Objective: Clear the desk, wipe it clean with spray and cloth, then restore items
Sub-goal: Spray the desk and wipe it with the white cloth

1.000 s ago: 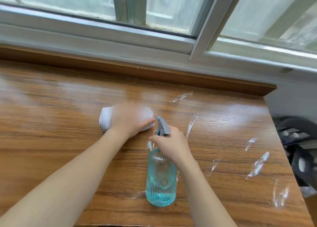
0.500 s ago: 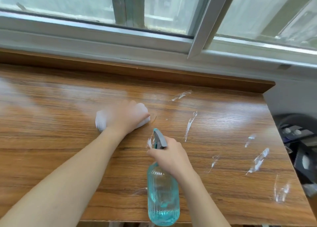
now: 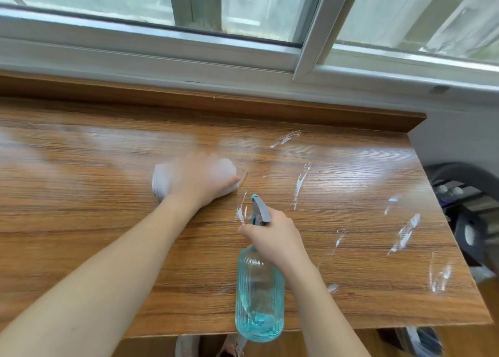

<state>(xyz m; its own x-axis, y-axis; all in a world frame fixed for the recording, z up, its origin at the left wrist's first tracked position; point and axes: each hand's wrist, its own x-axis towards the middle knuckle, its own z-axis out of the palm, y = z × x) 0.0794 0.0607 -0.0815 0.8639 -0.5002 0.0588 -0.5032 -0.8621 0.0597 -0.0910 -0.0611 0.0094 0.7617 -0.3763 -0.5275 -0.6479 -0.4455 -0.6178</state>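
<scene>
Bottle drawn back toward the lower edge of the frame since a second ago; cloth hand barely shifted at centre.

The left hand [image 3: 205, 179] presses a white, soft, bunched cloth [image 3: 162, 181] flat against the glossy wood-grain tabletop [image 3: 81, 221], its fingers blurred, seemingly spread over the fabric. The right hand [image 3: 272, 237] has its fingers clamped round the neck of a ribbed, clear turquoise spray bottle [image 3: 259, 297] with a grey trigger head, low centre of frame, a little liquid pooled at its base. The surface looks cleared already; white foamy streaks [image 3: 405, 232] across the right half suggest wiping is only partly done, and restoring items remains.
</scene>
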